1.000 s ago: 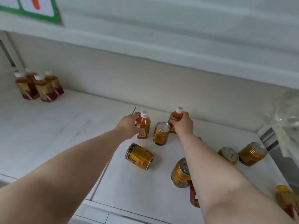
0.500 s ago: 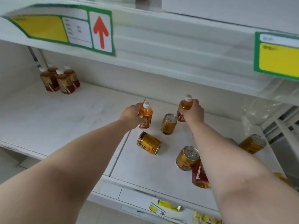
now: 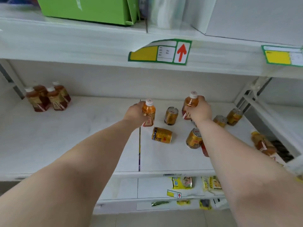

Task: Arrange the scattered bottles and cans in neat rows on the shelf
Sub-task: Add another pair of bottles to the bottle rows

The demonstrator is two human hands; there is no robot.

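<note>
Both hands are occupied, with one bottle each. The left hand (image 3: 135,114) wraps round the body of the left bottle (image 3: 149,112), an orange drink with a white cap, held upright over the seam between the two boards of the shelf (image 3: 78,138). The right hand (image 3: 200,111) grips the right bottle (image 3: 190,102), its twin, round the shoulder. I cannot tell whether either base rests on the shelf or hangs just above it.

Take the middle can (image 3: 171,115), gold and upright, as the centre of the dial, with twelve toward the back wall. The left bottle is at nine and the right bottle at two. The toppled can (image 3: 162,135) lies on its side at six. The front can (image 3: 194,139) seems upright at four, partly behind the right forearm, with a red item (image 3: 205,149) mostly hidden under that arm. A fourth can (image 3: 220,120) and a fifth can (image 3: 234,116) sit farther out at three. The fallen bottle (image 3: 262,144) lies at four, by the shelf's right edge. Well away at nine to ten, the dark bottles (image 3: 47,99) stand four in a tight block in the back left corner.

The job looks to be in its early part. Only that block of four seems tidy. The cans are scattered, one is on its side, one bottle is down, and the two held bottles have no row yet.
</note>
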